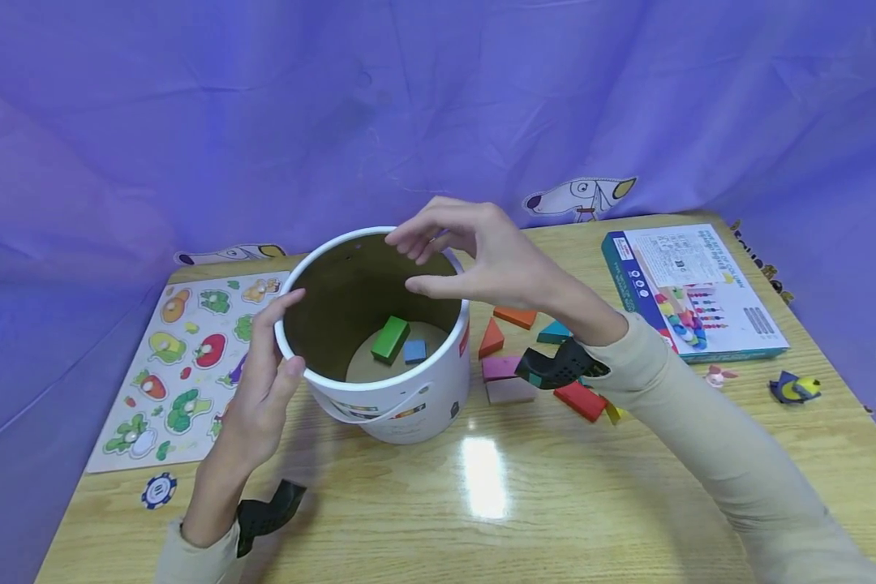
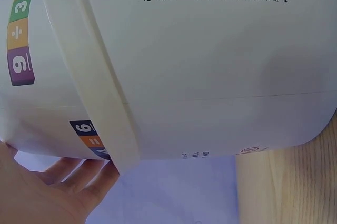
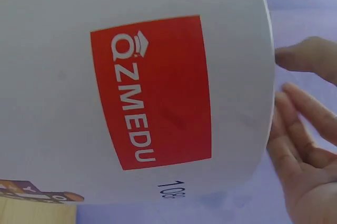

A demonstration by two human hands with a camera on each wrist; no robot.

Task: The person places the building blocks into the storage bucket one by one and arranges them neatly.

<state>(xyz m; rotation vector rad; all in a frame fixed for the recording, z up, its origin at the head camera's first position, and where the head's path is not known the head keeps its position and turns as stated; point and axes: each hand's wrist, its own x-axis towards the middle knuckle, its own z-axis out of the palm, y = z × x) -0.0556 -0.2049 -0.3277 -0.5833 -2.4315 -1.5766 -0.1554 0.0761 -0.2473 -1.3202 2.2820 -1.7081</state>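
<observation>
Left hand: fingers extended and spread, thumb and index fingertip at the left rim of the white bucket. Right hand: fingers loosely curved, thumb spaced from them, positioned at the bucket's far-right rim, fingertips over the mouth. Below the fingertips, on the bucket floor: green block, blue block. Outside, right: red block. Left: vegetable board.

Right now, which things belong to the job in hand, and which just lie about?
Likely the job: left hand, right hand, white bucket, green block, blue block, loose blocks.

Apparently lying about: picture board, poker chip, flat box, pink figure, yellow-blue figure.
</observation>
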